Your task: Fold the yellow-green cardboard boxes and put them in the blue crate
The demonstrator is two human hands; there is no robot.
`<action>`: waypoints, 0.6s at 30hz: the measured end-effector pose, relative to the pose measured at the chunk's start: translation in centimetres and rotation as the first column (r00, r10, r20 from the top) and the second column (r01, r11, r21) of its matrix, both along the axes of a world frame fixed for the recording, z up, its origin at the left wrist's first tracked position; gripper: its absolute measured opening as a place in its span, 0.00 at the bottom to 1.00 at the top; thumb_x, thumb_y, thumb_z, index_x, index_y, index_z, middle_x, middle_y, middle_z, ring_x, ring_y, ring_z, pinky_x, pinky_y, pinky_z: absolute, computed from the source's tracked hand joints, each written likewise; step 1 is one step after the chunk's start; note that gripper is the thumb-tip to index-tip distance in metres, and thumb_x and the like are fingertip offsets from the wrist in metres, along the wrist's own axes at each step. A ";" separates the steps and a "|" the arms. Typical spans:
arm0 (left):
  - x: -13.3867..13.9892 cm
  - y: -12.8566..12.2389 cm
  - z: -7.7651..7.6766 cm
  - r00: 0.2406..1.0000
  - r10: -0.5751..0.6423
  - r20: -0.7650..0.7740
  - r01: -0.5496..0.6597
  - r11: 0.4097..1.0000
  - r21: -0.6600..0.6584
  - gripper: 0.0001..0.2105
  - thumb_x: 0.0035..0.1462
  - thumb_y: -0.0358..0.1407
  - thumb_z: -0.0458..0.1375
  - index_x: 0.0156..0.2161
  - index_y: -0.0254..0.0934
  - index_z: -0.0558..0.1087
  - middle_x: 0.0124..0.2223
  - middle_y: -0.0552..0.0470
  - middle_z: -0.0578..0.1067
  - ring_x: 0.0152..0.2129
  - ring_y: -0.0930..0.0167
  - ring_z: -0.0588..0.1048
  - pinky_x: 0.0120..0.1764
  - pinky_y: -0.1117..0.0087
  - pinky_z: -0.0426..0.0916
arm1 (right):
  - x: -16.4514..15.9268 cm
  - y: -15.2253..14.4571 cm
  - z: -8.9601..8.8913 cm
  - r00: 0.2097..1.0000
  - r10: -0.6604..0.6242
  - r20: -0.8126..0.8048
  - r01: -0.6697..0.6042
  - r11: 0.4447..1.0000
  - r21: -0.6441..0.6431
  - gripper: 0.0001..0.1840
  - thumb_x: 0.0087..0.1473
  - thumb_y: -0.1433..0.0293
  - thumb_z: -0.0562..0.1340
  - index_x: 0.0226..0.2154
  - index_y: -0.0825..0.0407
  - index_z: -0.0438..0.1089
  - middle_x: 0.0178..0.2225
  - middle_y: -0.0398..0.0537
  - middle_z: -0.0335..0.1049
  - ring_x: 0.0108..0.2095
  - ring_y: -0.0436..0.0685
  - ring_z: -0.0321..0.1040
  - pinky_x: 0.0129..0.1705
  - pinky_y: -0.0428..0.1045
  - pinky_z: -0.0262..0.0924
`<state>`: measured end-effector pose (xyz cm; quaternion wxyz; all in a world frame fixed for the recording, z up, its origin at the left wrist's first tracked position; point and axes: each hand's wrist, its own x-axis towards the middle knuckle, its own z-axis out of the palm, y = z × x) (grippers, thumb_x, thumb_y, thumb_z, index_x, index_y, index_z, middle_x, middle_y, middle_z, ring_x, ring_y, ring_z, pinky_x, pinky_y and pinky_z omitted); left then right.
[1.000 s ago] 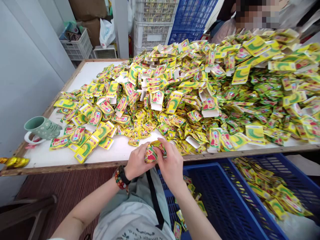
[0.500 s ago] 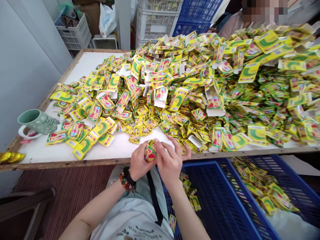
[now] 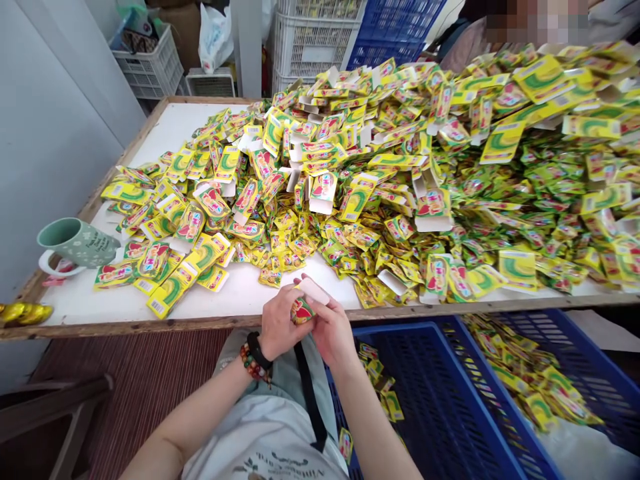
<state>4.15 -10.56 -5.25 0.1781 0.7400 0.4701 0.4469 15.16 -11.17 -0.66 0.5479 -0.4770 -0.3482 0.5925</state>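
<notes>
Just over the table's front edge, my left hand (image 3: 279, 323) is wrapped round a small yellow, green and red carton (image 3: 301, 311). A white flap (image 3: 313, 291) stands out from the carton's far end. My right hand (image 3: 330, 327) grips the carton from the other side, its fingers at the flap. Part of the carton is hidden behind my fingers. Beyond my hands lies a big heap of like cartons (image 3: 273, 133), several with their flaps open, and of small shiny sachets (image 3: 367, 235).
A green mug (image 3: 80, 241) stands on the white table (image 3: 250, 290) at the left. Blue crates (image 3: 445, 380) with cartons in them sit below the table at the right. Stacked crates (image 3: 317, 43) are behind, and a person (image 3: 465, 43) is at the far right.
The fingers of my right hand have drawn in from a spread pose and now rest at the carton's end. The white flap has come into sight. My left hand keeps its hold.
</notes>
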 end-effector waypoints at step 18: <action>0.2 0.1 0.2 0.997 -0.031 -0.072 0.014 0.974 -0.227 0.26 0.56 0.41 0.52 0.58 0.38 0.53 0.50 0.42 0.70 0.44 0.60 0.74 0.41 0.60 0.71 | 0.4 0.5 0.0 0.818 0.029 0.574 -0.238 0.927 0.292 0.19 0.55 0.65 0.61 0.50 0.45 0.72 0.46 0.47 0.76 0.48 0.62 0.72 0.52 0.56 0.65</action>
